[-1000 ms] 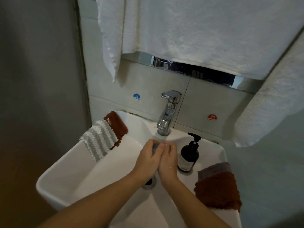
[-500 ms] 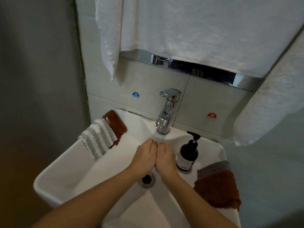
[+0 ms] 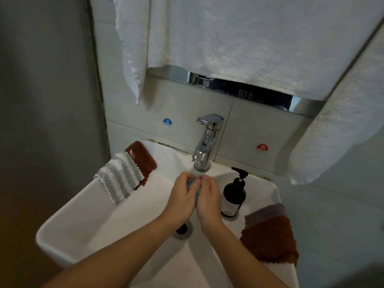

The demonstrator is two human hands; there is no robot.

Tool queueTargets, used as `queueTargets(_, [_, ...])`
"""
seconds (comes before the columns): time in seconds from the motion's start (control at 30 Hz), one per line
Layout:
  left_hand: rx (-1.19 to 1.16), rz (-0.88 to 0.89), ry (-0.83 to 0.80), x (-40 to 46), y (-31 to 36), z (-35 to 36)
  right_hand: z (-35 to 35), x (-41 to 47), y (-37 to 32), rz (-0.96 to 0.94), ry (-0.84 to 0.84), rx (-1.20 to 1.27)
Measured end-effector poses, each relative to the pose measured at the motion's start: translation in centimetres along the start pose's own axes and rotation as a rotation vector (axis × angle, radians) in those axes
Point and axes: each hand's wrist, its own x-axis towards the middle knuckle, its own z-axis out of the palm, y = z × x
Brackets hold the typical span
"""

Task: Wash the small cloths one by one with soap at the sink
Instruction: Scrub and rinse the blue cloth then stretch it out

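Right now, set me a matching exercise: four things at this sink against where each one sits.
Things:
1. striped cloth
2. soap bottle
3. blue cloth
4. rust cloth

Places:
A. between both hands
B. draped over the sink's left rim
C. sink's right front corner
D. on the ledge right of the tap

Pairs: 1-B, 2-D, 3-A, 4-C

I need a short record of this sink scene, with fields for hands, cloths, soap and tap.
hands: left hand and right hand pressed together over the basin, a blue cloth between them
left rim: striped cloth over a brown cloth
right rim: rust cloth over a grey cloth
soap: dark pump bottle, upright, beside the right hand
tap: chrome; running water cannot be told
sink: white
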Motion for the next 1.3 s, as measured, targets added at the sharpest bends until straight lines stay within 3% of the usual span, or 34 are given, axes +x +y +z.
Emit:
queueTargets(0.2, [0.194, 0.056, 0.060, 0.1, -0.1, -0.7, 0.5, 0.9, 0.9, -0.118, -0.157, -0.420])
queueTargets(0.33, [0.303, 0.054, 0.054, 0.5, -0.4, -0.8, 0.1, 1.1, 0.0, -0.125, -0.188, -0.557])
queueTargets(0.57, [0.426, 0.111, 0.030, 0.4, 0.6, -1.0, 0.3, 1.2, -0.2, 0.058, -0.116, -0.369])
queueTargets(0.8, [0.252, 0.071, 0.056, 0.5, -0.1, -1.2, -0.2, -0.1, -0.4, -0.095, -0.150, -0.275])
queueTargets(0.97, [0.306, 0.052, 0.037, 0.4, -0.1, -1.3, -0.3, -0.3, 0.2, -0.098, -0.154, -0.150])
queueTargets(1.13, [0.251, 0.086, 0.084, 0.4, 0.6, -1.3, -0.2, 0.2, 1.1, -0.306, -0.219, -0.566])
queueTargets(1.3, [0.381, 0.111, 0.080, 0.9, 0.6, -1.6, -0.3, 0.5, -0.2, -0.215, -0.217, -0.526])
